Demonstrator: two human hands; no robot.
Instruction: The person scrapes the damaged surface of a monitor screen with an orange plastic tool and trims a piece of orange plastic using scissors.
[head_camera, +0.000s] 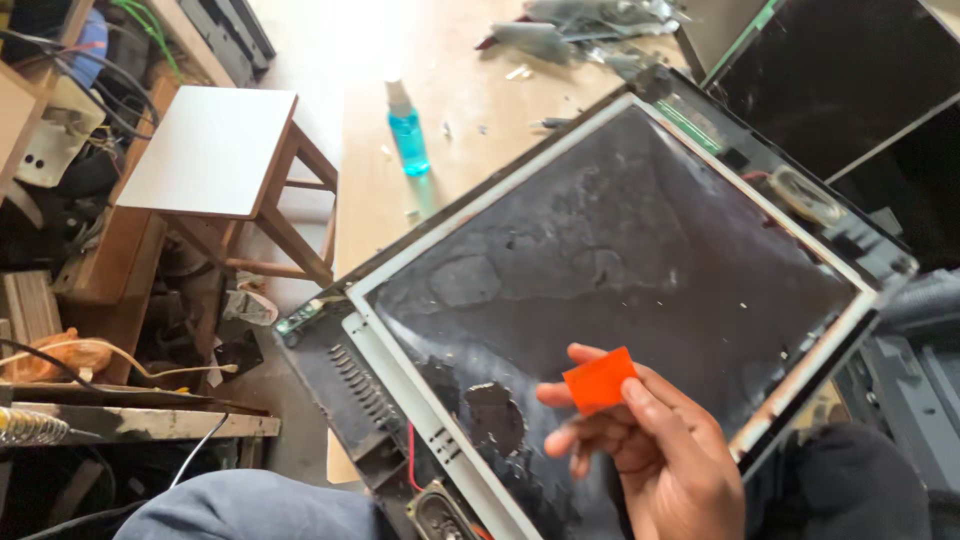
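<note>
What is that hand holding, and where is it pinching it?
The right hand holds a small orange card, pinched at its lower right corner between thumb and fingers, above the dark screen panel.

Right hand bare, no glove, ring or sleeve showing. Grey-blue trouser leg left of hand; dark trouser leg right of hand.

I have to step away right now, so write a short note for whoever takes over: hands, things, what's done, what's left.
Right hand: fingers pinch a small orange card over the panel.
Left hand: not in view.
The dark display panel lies tilted across lap and wooden table, frame open, speaker and red wire exposed.
Blue bottle stands behind it.
Done: patches of the coating look scraped off.
Left: most of the surface still looks grimy.
</note>
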